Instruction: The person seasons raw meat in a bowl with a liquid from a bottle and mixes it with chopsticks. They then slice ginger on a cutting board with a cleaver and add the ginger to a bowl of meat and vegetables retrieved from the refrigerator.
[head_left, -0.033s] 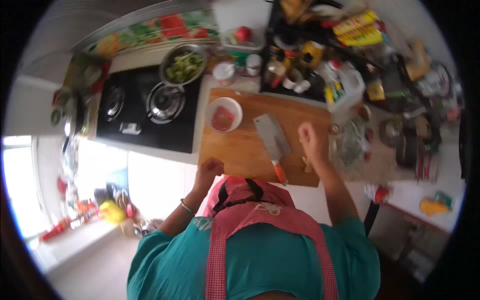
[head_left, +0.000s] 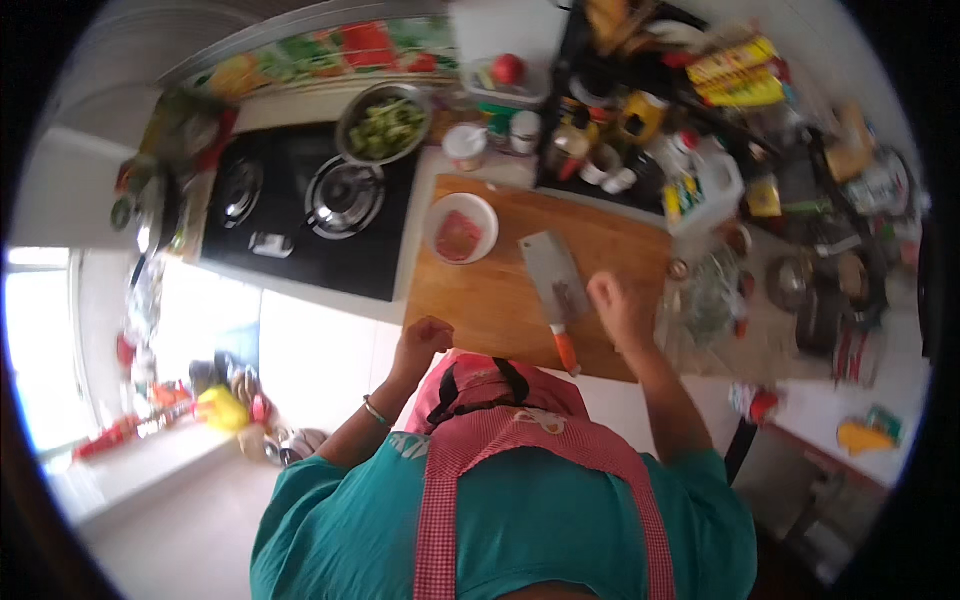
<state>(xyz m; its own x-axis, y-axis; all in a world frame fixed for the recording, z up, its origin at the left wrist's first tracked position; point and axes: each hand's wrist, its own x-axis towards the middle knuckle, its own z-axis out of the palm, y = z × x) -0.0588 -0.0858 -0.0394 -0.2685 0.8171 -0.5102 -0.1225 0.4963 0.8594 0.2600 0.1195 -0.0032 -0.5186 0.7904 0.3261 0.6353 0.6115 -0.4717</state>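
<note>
A wooden cutting board (head_left: 490, 310) lies on the counter in front of me. Over its right part is my right hand (head_left: 612, 298), fingers curled closed; whether they hold anything is hidden. Just left of that hand rests a cleaver (head_left: 548, 270), blade pointing away from me and its orange-ended handle at the near edge. My left hand (head_left: 426, 338) is at the board's near left corner with loosely curled fingers, and nothing shows in them. A white bowl (head_left: 488, 238) of raw pink meat (head_left: 458, 236) stands on the board's far left part.
Left of the board is a black gas stove (head_left: 300, 262), with a metal bowl (head_left: 345, 140) of chopped green vegetables at its back right corner. A lidded white tub (head_left: 465, 148) stands behind the board. Bottles and a large plastic jug (head_left: 715, 190) crowd the back right; plastic bags (head_left: 712, 300) lie right.
My right hand has come a little nearer to me and toward the cleaver. A small pale piece at the board's right is now hidden behind it. The whole view has shifted slightly.
</note>
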